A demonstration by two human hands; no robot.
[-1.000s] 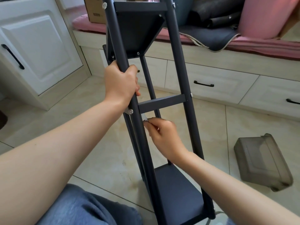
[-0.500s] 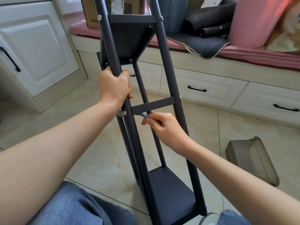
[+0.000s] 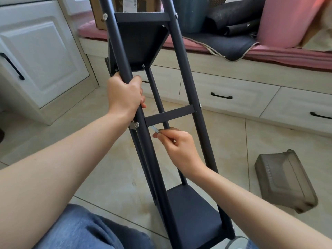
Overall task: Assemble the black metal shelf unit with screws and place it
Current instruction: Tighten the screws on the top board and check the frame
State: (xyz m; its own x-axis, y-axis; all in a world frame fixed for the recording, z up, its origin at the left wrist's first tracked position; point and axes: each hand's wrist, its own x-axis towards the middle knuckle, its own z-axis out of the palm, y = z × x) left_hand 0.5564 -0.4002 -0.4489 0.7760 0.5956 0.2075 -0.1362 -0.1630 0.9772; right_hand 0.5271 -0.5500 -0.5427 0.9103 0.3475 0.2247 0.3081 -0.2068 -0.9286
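Black metal shelf unit (image 3: 185, 112): lay tilted across the tiled floor (image 3: 107, 177) towards the person's lap, left hand (image 3: 124, 95) clenched round its left post. Right hand (image 3: 177, 148): pinched a small flat tool (image 3: 154, 129), probably a wrench; over the preceding second it had withdrawn from the post to just under the crossbar (image 3: 169, 115). Screw (image 3: 137, 124) at that joint: seated, so tightening was likely being repeated.

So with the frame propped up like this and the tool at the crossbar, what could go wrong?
The shelf frame leans, steadied only by the left hand gripping one post; it could twist or tip. The right hand only pinches the thin tool under the crossbar, so it may slip or drop.
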